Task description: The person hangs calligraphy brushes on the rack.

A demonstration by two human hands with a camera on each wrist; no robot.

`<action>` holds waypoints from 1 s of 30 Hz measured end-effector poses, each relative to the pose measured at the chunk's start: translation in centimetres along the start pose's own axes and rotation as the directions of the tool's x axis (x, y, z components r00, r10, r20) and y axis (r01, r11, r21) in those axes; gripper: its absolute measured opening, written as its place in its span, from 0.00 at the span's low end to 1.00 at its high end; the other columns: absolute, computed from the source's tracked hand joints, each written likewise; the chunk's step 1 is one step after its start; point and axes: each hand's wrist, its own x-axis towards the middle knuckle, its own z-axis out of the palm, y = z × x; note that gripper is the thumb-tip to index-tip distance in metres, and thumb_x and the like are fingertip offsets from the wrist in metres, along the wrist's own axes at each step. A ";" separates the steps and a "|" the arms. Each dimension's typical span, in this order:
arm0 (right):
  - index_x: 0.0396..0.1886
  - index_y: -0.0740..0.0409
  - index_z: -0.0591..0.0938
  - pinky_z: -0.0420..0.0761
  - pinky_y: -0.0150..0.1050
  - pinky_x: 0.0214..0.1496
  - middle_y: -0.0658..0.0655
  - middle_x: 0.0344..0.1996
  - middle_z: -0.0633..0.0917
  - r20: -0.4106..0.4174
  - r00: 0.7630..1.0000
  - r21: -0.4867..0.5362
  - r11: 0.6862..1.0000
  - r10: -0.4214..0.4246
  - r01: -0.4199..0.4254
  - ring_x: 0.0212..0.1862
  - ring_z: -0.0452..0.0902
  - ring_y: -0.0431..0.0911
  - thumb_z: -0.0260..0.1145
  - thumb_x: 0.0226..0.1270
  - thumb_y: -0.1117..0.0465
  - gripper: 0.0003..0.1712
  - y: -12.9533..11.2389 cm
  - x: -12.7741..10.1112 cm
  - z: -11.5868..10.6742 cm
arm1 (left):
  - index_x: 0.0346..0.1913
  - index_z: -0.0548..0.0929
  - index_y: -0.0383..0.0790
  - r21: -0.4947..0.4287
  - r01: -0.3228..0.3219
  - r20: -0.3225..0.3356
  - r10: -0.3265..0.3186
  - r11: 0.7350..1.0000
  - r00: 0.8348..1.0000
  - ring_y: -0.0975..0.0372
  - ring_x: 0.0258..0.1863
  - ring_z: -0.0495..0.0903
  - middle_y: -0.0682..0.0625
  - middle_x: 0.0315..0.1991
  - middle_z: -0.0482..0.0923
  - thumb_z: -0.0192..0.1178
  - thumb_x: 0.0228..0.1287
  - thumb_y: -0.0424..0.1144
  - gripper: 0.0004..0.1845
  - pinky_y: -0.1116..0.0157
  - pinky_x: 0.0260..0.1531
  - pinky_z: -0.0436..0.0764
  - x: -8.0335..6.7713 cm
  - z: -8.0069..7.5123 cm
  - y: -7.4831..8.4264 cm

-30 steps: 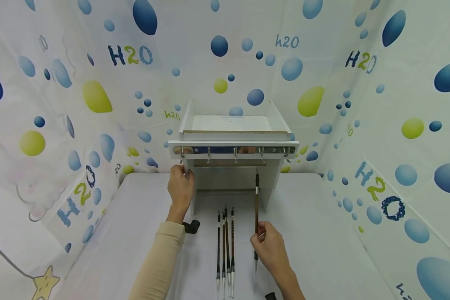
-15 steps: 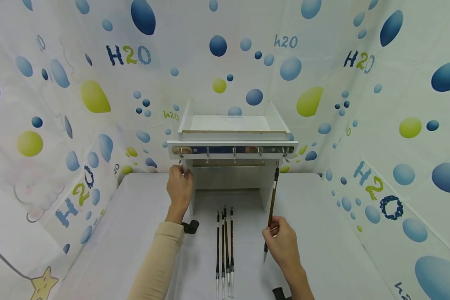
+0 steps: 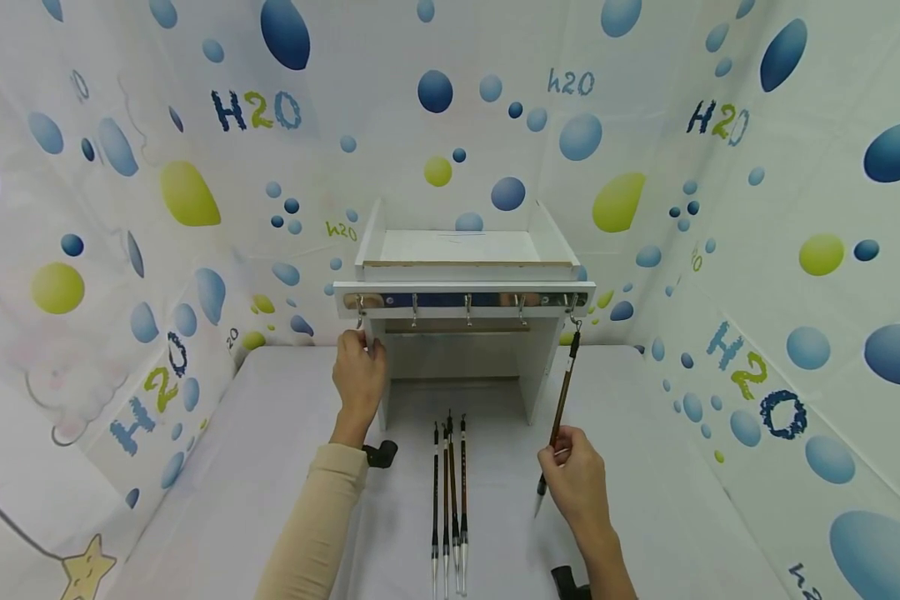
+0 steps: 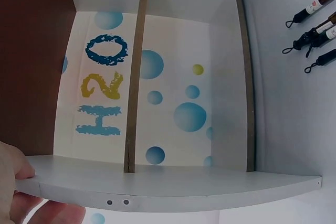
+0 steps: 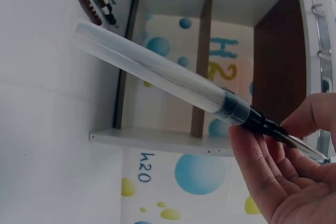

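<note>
A calligraphy brush [image 3: 564, 392] slants upward in my right hand [image 3: 581, 475], pinched between thumb and fingers near its lower end. A clear cap [image 5: 152, 72] covers its bristles in the right wrist view. The hanging loop at the top meets the rightmost hook [image 3: 574, 308] of a white wooden rack [image 3: 536, 367]; whether it is over the hook I cannot tell. My left hand [image 3: 360, 375] grips the rack's left side panel [image 4: 173, 187], thumb on the inner face and fingers outside. Several more brushes [image 3: 450, 492] lie side by side on the table before the rack.
Several metal hooks run along a shiny strip [image 3: 442, 300] on the rack's front rail. An open tray [image 3: 457, 247] tops the rack. A white cloth [image 3: 667, 467] covers the table, and curtains [image 3: 450, 50] printed with bubbles enclose it.
My right hand has moved right with the brush, bringing its top loop from below the rack's front to the rightmost hook. The brush leans more now. My left hand stays on the rack.
</note>
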 end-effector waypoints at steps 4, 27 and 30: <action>0.45 0.70 0.81 0.78 0.29 0.26 0.59 0.28 0.84 0.001 1.000 0.002 1.000 -0.008 0.008 0.28 0.81 0.43 0.65 0.56 0.72 0.15 0.2 0.2 0.1 | 0.43 0.76 0.28 0.002 0.009 0.004 -0.009 1.000 1.000 0.39 0.32 0.82 0.34 0.39 0.79 0.60 0.65 0.34 0.11 0.43 0.29 0.78 0.0 0.0 -0.1; 0.48 0.70 0.80 0.79 0.29 0.27 0.60 0.31 0.85 0.043 0.999 -0.018 0.999 0.030 -0.030 0.30 0.83 0.46 0.63 0.58 0.70 0.16 1.1 1.3 1.0 | 0.43 0.76 0.28 0.000 0.020 0.005 -0.020 1.000 1.000 0.38 0.33 0.83 0.34 0.39 0.79 0.60 0.65 0.35 0.11 0.43 0.30 0.79 0.0 0.0 -0.1; 0.48 0.70 0.80 0.79 0.30 0.27 0.61 0.31 0.85 0.054 0.998 -0.021 0.999 0.041 -0.040 0.31 0.84 0.47 0.63 0.58 0.70 0.16 1.3 1.4 1.3 | 0.43 0.76 0.28 -0.003 0.015 0.000 -0.015 1.000 1.000 0.38 0.32 0.83 0.34 0.39 0.79 0.60 0.65 0.35 0.11 0.43 0.29 0.79 0.1 0.0 -0.1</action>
